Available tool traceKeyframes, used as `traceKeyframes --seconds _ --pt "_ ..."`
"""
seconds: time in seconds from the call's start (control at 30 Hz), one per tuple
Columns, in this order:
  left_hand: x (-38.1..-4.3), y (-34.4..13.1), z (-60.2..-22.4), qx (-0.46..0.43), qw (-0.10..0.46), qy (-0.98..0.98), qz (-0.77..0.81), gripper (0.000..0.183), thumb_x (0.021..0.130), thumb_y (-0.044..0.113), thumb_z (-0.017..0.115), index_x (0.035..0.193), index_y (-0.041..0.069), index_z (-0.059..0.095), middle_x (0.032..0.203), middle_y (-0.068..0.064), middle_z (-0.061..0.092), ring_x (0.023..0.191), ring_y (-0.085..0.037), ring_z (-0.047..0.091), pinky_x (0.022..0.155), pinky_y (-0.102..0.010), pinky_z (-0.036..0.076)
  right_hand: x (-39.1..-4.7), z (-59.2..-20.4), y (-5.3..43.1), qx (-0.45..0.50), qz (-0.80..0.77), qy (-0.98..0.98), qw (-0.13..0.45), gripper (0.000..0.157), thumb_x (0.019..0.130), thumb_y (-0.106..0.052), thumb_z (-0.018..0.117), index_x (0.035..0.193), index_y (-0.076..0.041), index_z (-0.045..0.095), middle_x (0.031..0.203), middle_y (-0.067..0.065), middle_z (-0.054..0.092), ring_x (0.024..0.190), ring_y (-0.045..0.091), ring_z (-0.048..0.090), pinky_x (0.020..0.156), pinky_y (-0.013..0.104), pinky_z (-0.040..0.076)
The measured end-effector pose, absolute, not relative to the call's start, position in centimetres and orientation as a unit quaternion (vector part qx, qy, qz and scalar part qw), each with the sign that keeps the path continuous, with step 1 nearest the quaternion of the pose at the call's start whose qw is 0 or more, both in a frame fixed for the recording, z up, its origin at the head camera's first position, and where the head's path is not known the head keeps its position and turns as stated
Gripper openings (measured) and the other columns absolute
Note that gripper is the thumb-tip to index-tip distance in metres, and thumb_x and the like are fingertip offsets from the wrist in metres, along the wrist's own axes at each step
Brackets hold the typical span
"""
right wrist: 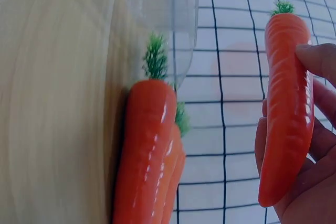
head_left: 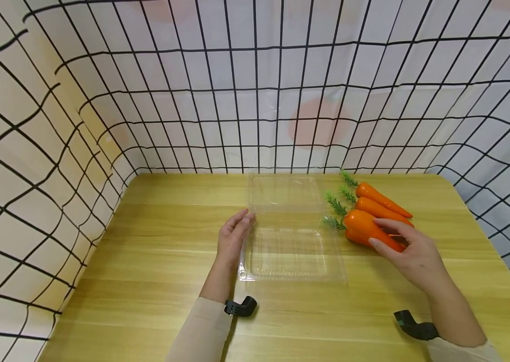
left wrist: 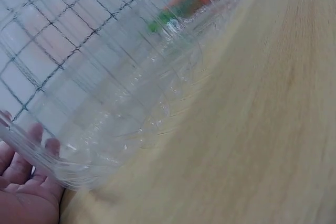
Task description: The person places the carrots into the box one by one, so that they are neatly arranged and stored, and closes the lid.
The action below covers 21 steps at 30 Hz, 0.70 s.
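Carrot (head_left: 363,223) sits gripped between the thumb and fingers of my right hand (head_left: 417,251), just above three loose carrots (head_left: 379,198), at three o'clock of the open clear plastic clamshell (head_left: 288,254). My left hand (head_left: 232,239) touches the clamshell's edge at nine o'clock, its fingers relaxed. Green carrot tops (head_left: 336,203) point towards ten o'clock.

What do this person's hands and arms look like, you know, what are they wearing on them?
The left hand and right hand wear no gloves. The left sleeve and right sleeve are plain beige. Each wrist carries a curved black device: the left device has a black strap with holes, while the right device shows no readable marking.
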<state>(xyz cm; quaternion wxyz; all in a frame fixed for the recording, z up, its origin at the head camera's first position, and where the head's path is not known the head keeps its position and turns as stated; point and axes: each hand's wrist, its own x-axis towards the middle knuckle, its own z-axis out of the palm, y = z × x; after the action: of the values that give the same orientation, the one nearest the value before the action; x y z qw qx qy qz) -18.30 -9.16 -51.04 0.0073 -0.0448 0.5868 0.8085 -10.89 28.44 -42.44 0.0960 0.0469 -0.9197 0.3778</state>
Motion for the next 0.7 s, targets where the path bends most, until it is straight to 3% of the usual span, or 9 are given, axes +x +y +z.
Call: traceKeyframes --seconds 0.27,0.5,0.7 --pt "-18.2 -9.2 -51.0 -0.047 0.007 0.581 0.813 0.043 0.103 0.014 0.057 0.143 -0.003 0.054 0.141 -0.023 0.061 0.137 -0.036 0.056 0.118 -0.041 0.042 -11.2 -42.1 26.4 0.096 0.378 -0.915 0.105 0.043 0.088 -0.022 0.082 0.129 -0.018 0.070 0.126 0.012 0.070 0.100 -0.020 0.048 0.082 -0.002 0.040" --pt "-18.3 -9.3 -51.0 -0.051 0.005 0.580 0.813 0.042 0.103 0.013 0.058 0.142 -0.002 0.055 0.141 -0.023 0.062 0.136 -0.035 0.057 0.117 -0.040 0.044 -11.2 -42.2 24.2 0.125 0.378 -0.913 0.093 0.040 0.088 -0.021 0.082 0.126 -0.020 0.071 0.119 0.005 0.074 0.099 -0.011 0.053 0.082 0.002 0.044" --pt "-18.4 -9.2 -51.1 -0.052 0.005 0.580 0.813 0.043 0.103 0.013 0.058 0.142 -0.003 0.055 0.140 -0.023 0.062 0.135 -0.035 0.058 0.116 -0.040 0.044 -11.3 -42.1 22.5 0.139 0.369 -0.917 0.055 0.039 0.090 -0.026 0.080 0.128 -0.026 0.070 0.124 0.003 0.072 0.099 0.005 0.058 0.080 0.017 0.052"
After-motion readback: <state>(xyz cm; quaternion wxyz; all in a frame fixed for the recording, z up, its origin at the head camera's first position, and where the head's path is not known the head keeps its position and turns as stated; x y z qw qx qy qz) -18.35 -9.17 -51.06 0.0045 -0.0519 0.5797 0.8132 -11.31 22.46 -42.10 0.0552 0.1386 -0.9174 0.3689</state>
